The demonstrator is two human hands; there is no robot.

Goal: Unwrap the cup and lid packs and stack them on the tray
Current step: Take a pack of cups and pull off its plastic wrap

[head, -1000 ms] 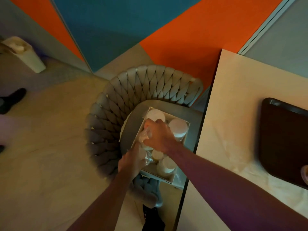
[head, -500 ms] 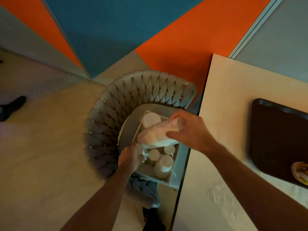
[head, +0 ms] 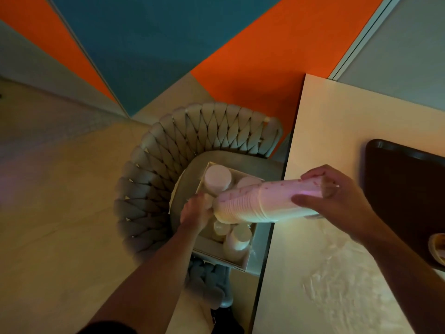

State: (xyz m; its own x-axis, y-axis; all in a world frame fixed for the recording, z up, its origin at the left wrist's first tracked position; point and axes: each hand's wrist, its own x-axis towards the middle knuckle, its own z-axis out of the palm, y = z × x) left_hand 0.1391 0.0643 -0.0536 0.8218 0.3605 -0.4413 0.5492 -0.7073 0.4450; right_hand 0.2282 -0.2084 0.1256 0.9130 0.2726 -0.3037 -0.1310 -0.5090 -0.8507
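- The right hand [head: 337, 201] grips the sleeve of cups [head: 262, 201] at its table-side end, fingers and thumb curled round it; the left hand [head: 196, 210] holds the sleeve's other end, though its fingers are too hidden to say how.
- The sleeve lies roughly level, its long axis running from the box [head: 221, 251] across towards the tray [head: 407, 196], held in the air above the box and the near edge of the table [head: 337, 145].
- My judgement: the right hand, nearer the tray, would lead the carry, and the wrap looks not yet off.
- Below the sleeve, the box sits on the seat of a woven chair [head: 183, 141], with more packs [head: 218, 178] standing upright in it.
- Beyond the box on the tray's side, the pale table carries the dark tray, well apart from the sleeve; a small round thing [head: 438, 249] at the tray's near corner is cut off by the frame.
- Farthest from the box, past the chair back, stand wall panels in orange and blue above a pale floor.
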